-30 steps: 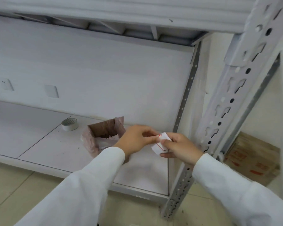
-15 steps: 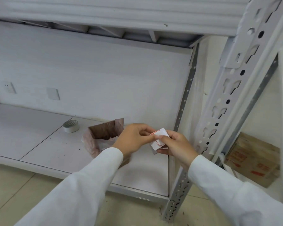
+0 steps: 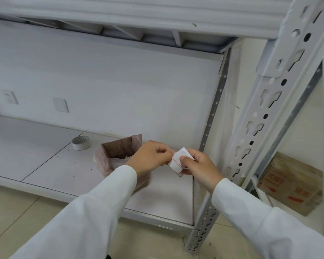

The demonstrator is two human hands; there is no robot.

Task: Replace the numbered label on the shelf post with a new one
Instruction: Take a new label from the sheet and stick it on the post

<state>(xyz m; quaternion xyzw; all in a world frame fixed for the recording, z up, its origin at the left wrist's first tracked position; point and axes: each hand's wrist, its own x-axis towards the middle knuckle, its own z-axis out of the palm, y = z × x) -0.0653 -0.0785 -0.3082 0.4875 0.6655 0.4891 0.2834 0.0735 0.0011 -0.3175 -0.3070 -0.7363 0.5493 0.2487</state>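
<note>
Head view, my left hand point(image 3: 151, 157) pinching the edge of a small white red-outlined label point(image 3: 177, 161), my right hand point(image 3: 198, 168) gripping its other side, label held above the shelf board point(image 3: 67, 165), near the slotted shelf post point(image 3: 258, 131), lined cardboard box point(image 3: 118, 152) behind my left wrist.

no readable text anywhere. label point(image 3: 178, 161) pinched between left hand point(image 3: 150, 157) and right hand point(image 3: 200, 165): white paper, red outline, any number on it can't be made out. cardboard box point(image 3: 292, 186) behind the shelf post point(image 3: 258, 128), lower right: red printed marks on its side, too blurred to read. tape roll point(image 3: 81, 143) on the shelf: no print visible on it
</note>
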